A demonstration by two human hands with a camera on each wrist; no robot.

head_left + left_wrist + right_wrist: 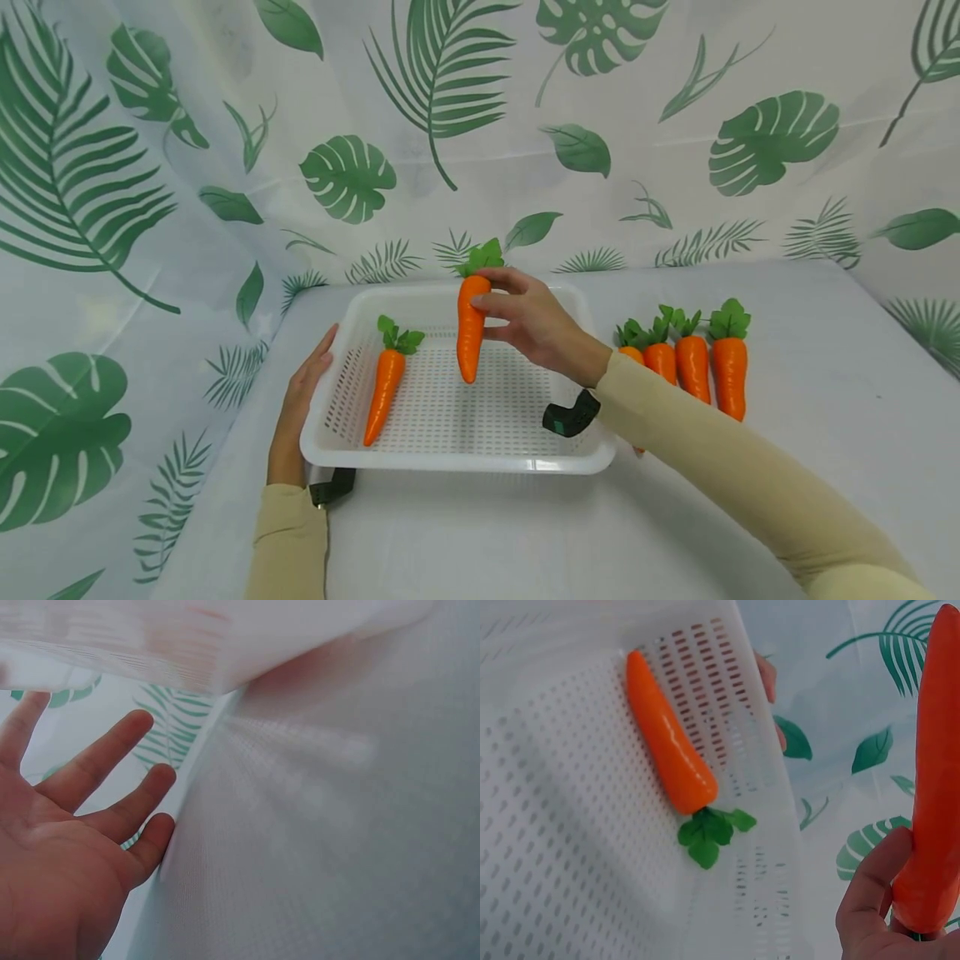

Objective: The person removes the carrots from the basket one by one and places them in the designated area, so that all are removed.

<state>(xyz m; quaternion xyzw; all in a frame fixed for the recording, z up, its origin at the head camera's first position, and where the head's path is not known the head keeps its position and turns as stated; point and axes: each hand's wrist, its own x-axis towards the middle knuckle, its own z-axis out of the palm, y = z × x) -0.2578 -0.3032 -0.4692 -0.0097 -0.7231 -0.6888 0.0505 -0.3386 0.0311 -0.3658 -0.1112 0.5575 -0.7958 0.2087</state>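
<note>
My right hand (536, 321) pinches an orange carrot (470, 333) near its leafy top and holds it above a white perforated basket (457, 462), tip pointing down. The right wrist view shows the same carrot (937, 772) at the right edge, with the fingers at its thick end. Inside the basket a second carrot (386, 392) lies along the left side, leaves to the back. My left hand (298, 400) is at the basket's left outer wall. In the left wrist view that hand (82, 817) has its fingers spread and extended beside the basket, palm facing the camera.
Several more carrots (729, 375) lie in a row on the white-covered table (825, 467), right of the basket, partly hidden by the right sleeve (697, 450). A leaf-patterned curtain (480, 167) hangs behind the table and on the left. Each wrist carries a black camera (572, 414).
</note>
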